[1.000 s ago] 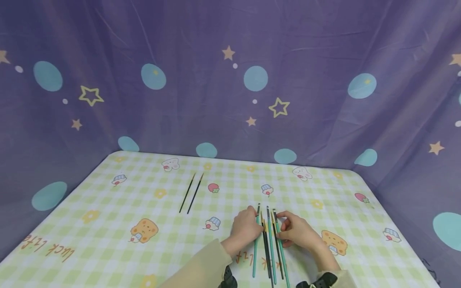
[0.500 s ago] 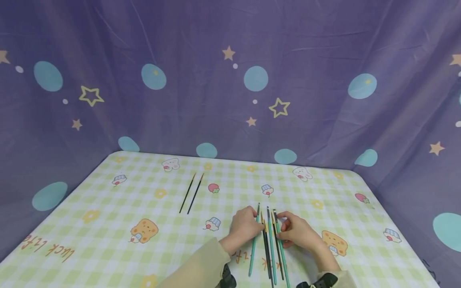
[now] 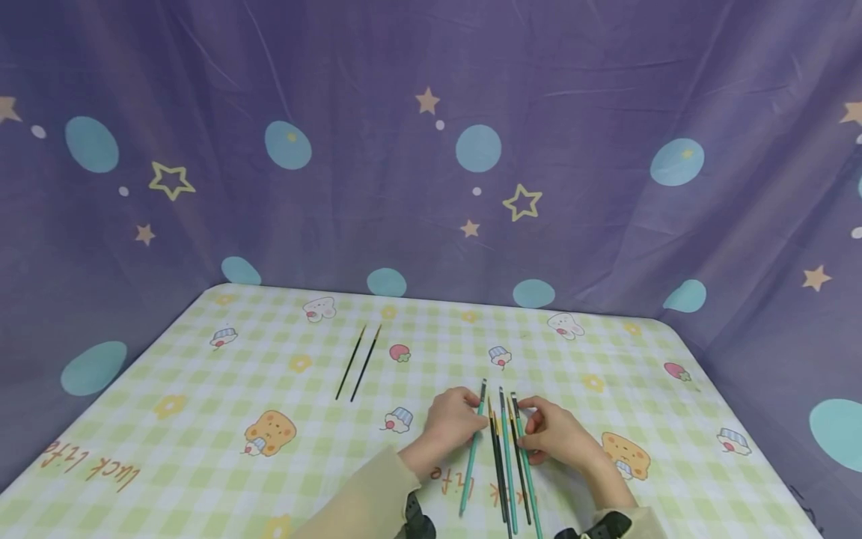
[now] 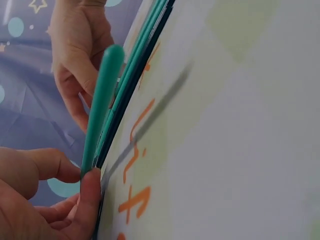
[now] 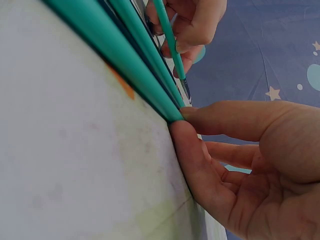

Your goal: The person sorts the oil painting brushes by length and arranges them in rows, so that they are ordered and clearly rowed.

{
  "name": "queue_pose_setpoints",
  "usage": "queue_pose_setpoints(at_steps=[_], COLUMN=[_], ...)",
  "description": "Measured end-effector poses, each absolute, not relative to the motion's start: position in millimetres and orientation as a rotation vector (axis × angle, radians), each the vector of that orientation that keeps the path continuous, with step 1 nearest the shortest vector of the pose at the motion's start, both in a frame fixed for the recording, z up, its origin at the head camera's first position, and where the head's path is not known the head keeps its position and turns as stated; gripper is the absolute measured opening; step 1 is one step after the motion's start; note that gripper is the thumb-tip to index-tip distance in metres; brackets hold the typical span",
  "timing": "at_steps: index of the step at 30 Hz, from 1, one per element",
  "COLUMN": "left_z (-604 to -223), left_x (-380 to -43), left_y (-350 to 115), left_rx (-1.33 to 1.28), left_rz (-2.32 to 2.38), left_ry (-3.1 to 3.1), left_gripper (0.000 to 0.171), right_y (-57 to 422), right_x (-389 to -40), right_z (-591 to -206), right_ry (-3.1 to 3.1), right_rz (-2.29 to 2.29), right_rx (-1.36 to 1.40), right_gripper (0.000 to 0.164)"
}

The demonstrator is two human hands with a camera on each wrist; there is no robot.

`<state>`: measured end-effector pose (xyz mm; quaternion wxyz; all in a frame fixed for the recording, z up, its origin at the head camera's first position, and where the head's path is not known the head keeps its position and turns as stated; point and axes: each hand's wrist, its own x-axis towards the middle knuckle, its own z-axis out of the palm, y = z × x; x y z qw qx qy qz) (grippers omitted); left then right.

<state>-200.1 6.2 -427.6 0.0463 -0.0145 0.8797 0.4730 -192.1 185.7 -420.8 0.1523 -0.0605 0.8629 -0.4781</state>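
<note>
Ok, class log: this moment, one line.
left hand: pinches leftmost teal brush, handle raised; right hand: holds rightmost teal brush; two black brushes: farther left

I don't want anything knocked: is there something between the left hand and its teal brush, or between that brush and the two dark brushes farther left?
Nothing visible in the first gap: the left hand pinches the teal brush. Toward the two dark brushes, only that hand itself is in between, then printed tablecloth.
</note>
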Motion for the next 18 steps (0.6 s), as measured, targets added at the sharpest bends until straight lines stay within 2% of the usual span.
queue_pose_setpoints(at_steps=[18], left_z=[-427.3], left_x=[-200.8], left_y=[-34.1], left_rx=[0.077], left_rz=[1.718], left_ry=[2.360], left_gripper=[0.032], right_y=[185.4], right_x=[-192.4], right_z=[-422.8], right_ry=[2.470], right_rz=[-1.374], right_rx=[-0.169], right_gripper=[0.056])
